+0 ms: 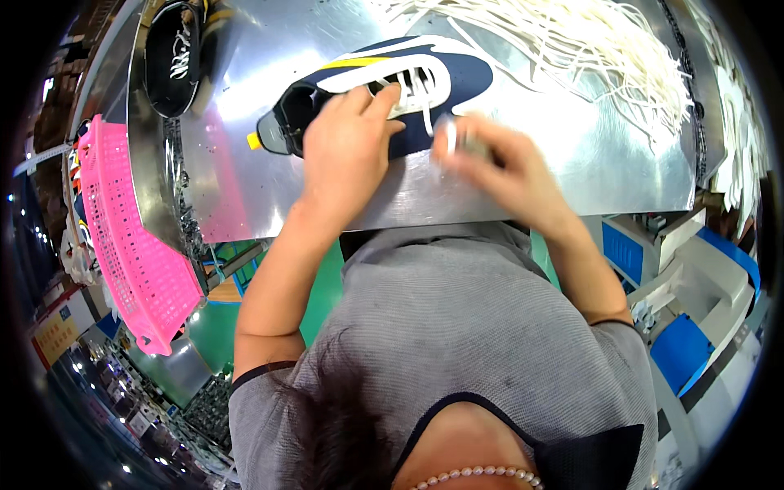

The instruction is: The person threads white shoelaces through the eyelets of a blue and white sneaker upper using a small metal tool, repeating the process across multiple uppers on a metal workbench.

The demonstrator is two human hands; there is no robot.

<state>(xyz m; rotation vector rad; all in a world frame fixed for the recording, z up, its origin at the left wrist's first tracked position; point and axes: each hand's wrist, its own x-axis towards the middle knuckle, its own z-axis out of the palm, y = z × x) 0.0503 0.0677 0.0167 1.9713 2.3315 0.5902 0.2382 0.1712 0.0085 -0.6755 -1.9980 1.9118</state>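
A navy sneaker (pixel 469 72) with white trim, a yellow stripe and a yellow heel tab lies on its side on the metal table, toe to the right. White lace (pixel 426 118) runs through its upper eyelets, one end hanging over the side. My left hand (pixel 349 147) grips the shoe at its opening and tongue, fingers bent over the lacing. Just right of the shoe, my right hand (pixel 502 163) is closed and smeared by motion. Something pale and shiny shows at its fingertips, too blurred to name.
Loose white laces (pixel 572 45) are heaped at the back right of the metal table (pixel 572 155). A dark shoe (pixel 173 61) stands at the far left. Beside the table's left edge is a pink plastic basket (pixel 135 245). A grey and blue machine or chair (pixel 694 302) stands at right.
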